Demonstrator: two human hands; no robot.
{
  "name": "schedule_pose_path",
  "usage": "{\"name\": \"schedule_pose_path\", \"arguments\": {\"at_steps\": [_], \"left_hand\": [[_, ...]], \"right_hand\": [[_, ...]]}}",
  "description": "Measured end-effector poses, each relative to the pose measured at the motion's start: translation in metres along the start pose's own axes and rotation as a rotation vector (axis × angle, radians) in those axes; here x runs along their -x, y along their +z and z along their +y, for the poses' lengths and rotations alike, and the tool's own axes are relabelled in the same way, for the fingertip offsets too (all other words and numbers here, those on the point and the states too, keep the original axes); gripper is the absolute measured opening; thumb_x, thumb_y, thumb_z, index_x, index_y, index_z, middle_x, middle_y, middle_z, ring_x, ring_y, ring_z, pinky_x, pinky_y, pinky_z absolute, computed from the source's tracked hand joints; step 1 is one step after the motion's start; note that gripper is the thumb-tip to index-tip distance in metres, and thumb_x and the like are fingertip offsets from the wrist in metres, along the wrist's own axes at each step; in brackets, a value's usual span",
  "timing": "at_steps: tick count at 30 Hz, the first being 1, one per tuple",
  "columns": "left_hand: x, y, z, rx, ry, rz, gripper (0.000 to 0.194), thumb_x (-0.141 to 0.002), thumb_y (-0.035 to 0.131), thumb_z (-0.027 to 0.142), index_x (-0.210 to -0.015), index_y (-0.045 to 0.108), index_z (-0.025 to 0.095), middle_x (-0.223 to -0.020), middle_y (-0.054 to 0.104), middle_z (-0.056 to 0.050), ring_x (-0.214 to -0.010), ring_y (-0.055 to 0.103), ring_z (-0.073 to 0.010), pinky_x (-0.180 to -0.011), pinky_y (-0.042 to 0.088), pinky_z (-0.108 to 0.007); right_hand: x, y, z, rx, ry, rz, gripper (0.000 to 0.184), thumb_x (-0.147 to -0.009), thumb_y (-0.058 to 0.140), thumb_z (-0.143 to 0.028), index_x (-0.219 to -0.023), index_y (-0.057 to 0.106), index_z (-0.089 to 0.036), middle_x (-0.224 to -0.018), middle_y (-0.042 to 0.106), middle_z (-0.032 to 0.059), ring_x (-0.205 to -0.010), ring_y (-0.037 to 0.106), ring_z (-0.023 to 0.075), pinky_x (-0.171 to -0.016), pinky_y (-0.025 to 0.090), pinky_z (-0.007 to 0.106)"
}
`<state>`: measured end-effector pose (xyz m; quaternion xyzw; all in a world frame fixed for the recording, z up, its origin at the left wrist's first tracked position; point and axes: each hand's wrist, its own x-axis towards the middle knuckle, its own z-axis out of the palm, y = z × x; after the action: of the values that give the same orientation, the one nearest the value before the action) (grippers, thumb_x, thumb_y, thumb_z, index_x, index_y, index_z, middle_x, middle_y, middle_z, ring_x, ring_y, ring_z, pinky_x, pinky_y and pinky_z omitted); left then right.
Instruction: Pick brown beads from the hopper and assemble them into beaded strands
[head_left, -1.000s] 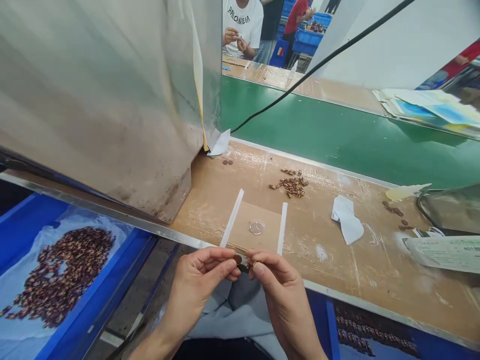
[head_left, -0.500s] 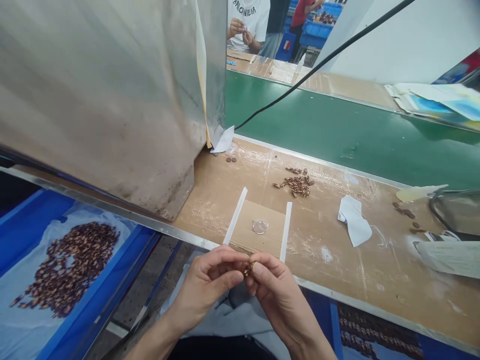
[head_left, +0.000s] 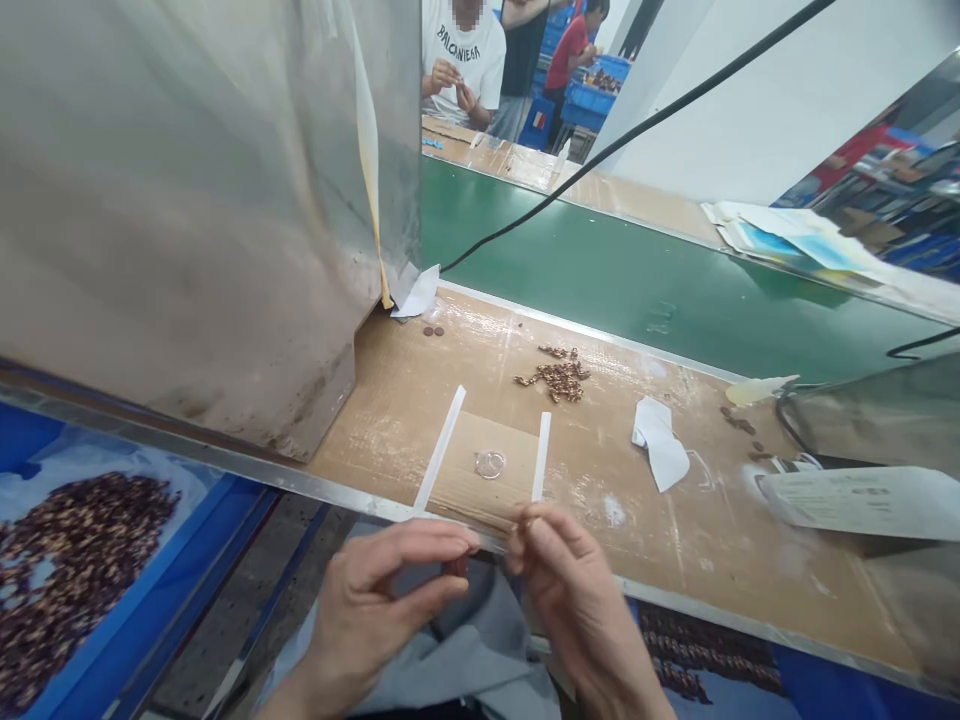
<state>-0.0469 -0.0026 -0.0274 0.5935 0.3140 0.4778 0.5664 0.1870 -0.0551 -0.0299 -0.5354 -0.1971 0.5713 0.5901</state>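
Just past the table's near edge, my left hand (head_left: 375,590) pinches a small dark-red piece (head_left: 456,566) between thumb and fingertips. My right hand (head_left: 566,585) is a short way to its right, thumb and fingers pressed together; what they hold, if anything, cannot be made out. Beyond both hands lies a cardboard sheet (head_left: 465,485) bordered by two white tape strips. Clear rings (head_left: 490,464) rest on this sheet. Farther back is a loose pile of small brown-and-gold pieces (head_left: 559,378).
A big metal housing (head_left: 225,220) stands at left. Below it, a blue bin (head_left: 202,525) holds many brown-and-gold pieces. Crumpled white paper (head_left: 660,445) and a pale printed packet (head_left: 862,500) lie right. A black cable (head_left: 600,155) crosses above a green belt (head_left: 570,250). Co-workers are behind.
My hands have come apart; earlier their fingertips met around a small brown-and-gold piece. The view has swung right, so the table's things appear farther left.
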Motion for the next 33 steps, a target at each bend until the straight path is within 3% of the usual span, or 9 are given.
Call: {"name": "schedule_pose_path", "arguments": {"at_steps": [4,6,8,13,17,20,24,33], "left_hand": [[-0.018,0.000,-0.003,0.378,-0.297,-0.021,0.015,-0.094,0.107,0.025,-0.107,0.099,0.023,-0.102,0.095,-0.010,-0.087,0.091,-0.0211,-0.082,0.077,-0.026],[-0.033,0.001,-0.009,0.500,-0.349,-0.001,0.017,-0.093,0.108,0.030,-0.104,0.098,0.022,-0.099,0.095,-0.010,-0.085,0.090,-0.0194,-0.078,0.076,-0.023],[-0.049,0.002,-0.018,0.606,-0.381,0.032,0.018,-0.092,0.110,0.031,-0.102,0.098,0.022,-0.100,0.095,-0.009,-0.084,0.090,-0.0165,-0.078,0.074,-0.019],[-0.074,-0.003,-0.043,0.758,-0.408,0.114,0.030,-0.082,0.117,0.031,-0.103,0.098,0.020,-0.109,0.095,-0.008,-0.088,0.090,-0.0136,-0.081,0.072,-0.014],[-0.074,-0.003,-0.050,0.796,-0.375,0.121,0.030,-0.088,0.113,0.033,-0.109,0.098,0.017,-0.105,0.093,-0.008,-0.086,0.088,-0.0145,-0.079,0.072,-0.017],[-0.070,-0.001,-0.050,0.837,-0.362,0.105,0.028,-0.092,0.110,0.033,-0.112,0.098,0.017,-0.103,0.092,-0.008,-0.090,0.088,-0.0157,-0.082,0.073,-0.019],[-0.068,0.001,-0.050,0.874,-0.366,0.102,0.026,-0.093,0.109,0.029,-0.112,0.097,0.016,-0.103,0.092,-0.007,-0.095,0.088,-0.0156,-0.089,0.072,-0.021],[-0.065,-0.001,-0.051,0.898,-0.362,0.071,0.025,-0.096,0.107,0.031,-0.113,0.097,0.016,-0.103,0.091,-0.008,-0.094,0.086,-0.0173,-0.094,0.071,-0.028]], "right_hand": [[-0.027,-0.052,-0.016,0.682,-0.558,0.309,0.032,-0.103,0.095,-0.059,-0.106,0.095,-0.027,-0.110,0.090,0.0094,-0.101,0.082,0.0299,-0.092,0.067,0.041],[-0.037,-0.070,-0.017,0.941,-0.730,0.307,0.028,-0.112,0.085,-0.054,-0.106,0.095,-0.028,-0.111,0.090,0.0085,-0.103,0.084,0.0302,-0.096,0.066,0.043],[-0.040,-0.078,-0.016,1.032,-0.821,0.282,0.025,-0.115,0.081,-0.048,-0.107,0.095,-0.029,-0.109,0.091,0.0069,-0.100,0.085,0.0287,-0.095,0.067,0.042],[-0.034,-0.053,-0.021,0.927,-0.871,0.307,0.010,-0.113,0.090,-0.037,-0.117,0.095,-0.029,-0.111,0.092,0.0053,-0.102,0.088,0.0282,-0.095,0.069,0.039],[-0.036,-0.019,-0.028,0.939,-0.899,0.108,0.006,-0.114,0.088,-0.030,-0.116,0.093,-0.028,-0.111,0.092,0.0047,-0.101,0.088,0.0275,-0.093,0.071,0.039],[-0.045,-0.003,-0.028,0.996,-0.991,0.030,0.010,-0.116,0.085,-0.022,-0.120,0.092,-0.028,-0.113,0.092,0.0045,-0.103,0.088,0.0267,-0.095,0.070,0.039],[-0.054,0.005,-0.021,1.050,-1.093,0.001,0.017,-0.117,0.082,-0.016,-0.124,0.091,-0.029,-0.114,0.091,0.0046,-0.104,0.086,0.0267,-0.095,0.068,0.042],[-0.055,0.007,-0.013,1.128,-1.161,0.005,0.016,-0.116,0.084,-0.015,-0.123,0.090,-0.029,-0.112,0.090,0.0052,-0.099,0.084,0.0269,-0.093,0.067,0.044]]}}
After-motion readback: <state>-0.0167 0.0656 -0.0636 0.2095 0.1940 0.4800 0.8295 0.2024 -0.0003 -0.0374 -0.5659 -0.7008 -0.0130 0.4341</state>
